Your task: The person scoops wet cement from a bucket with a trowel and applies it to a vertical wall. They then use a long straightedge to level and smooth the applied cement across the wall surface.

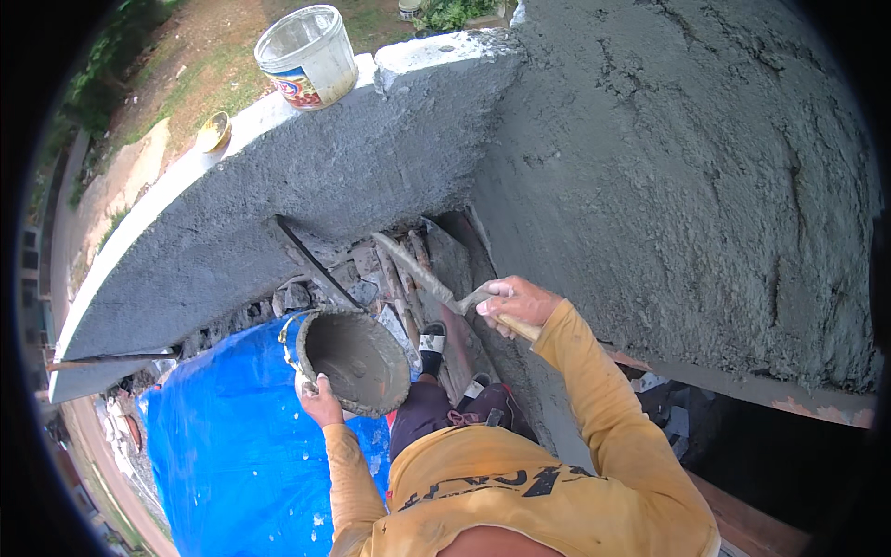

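My left hand [321, 403] grips the near-left rim of a mortar-crusted bucket [397, 364], its thumb over the edge. The bucket tilts so that its inside shows, with wet grey mortar coating the walls and bottom. In my right hand [522, 306] is a trowel, the fingers wrapped round its wooden handle. Its long, mortar-smeared blade [415, 264] points up and left, beyond the bucket and apart from it. To the right of this hand rises a wall [668, 186] covered in rough, wet-looking grey plaster.
A low plastered wall [306, 176] curves along the far left. On its top stand a white plastic pail [325, 70] and a small yellow bowl [214, 133]. A blue tarp [241, 436] spreads at left. Rubble and boards [404, 288] lie near my feet; a dark opening [770, 464] is at lower right.
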Motion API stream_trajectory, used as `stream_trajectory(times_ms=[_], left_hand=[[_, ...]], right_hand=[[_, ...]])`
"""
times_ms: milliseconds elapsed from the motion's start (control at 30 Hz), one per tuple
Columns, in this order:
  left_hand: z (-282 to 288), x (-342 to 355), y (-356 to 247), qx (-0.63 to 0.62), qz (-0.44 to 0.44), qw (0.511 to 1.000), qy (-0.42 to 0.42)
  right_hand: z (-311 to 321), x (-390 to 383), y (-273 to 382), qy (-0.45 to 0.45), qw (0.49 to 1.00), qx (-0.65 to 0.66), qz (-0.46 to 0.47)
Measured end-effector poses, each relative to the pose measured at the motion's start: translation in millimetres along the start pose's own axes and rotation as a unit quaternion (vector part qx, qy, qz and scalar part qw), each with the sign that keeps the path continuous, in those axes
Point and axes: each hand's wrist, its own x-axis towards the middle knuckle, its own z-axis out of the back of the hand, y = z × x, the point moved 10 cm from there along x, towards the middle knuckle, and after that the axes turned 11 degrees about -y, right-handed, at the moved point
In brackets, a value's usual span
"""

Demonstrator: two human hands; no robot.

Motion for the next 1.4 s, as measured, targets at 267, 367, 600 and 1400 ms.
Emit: stream_trajectory(times_ms=[267, 367, 600, 1400], left_hand=[[-36, 30, 9, 0.041, 0.076, 0.996, 0.025], [-78, 38, -28, 0.079, 0.053, 0.993, 0.068], [-155, 30, -89, 0.01, -0.013, 0.986, 0.164], [-179, -212, -150, 0.032, -0.081, 0.92, 0.383]], right_hand=[[143, -136, 91, -0.421, 0.897, -0.072, 0.113], [124, -133, 41, -0.426, 0.889, -0.153, 0.074], [50, -72, -58, -0.341, 0.917, -0.208, 0.0], [30, -229, -261, -0.439, 0.893, 0.069, 0.068]])
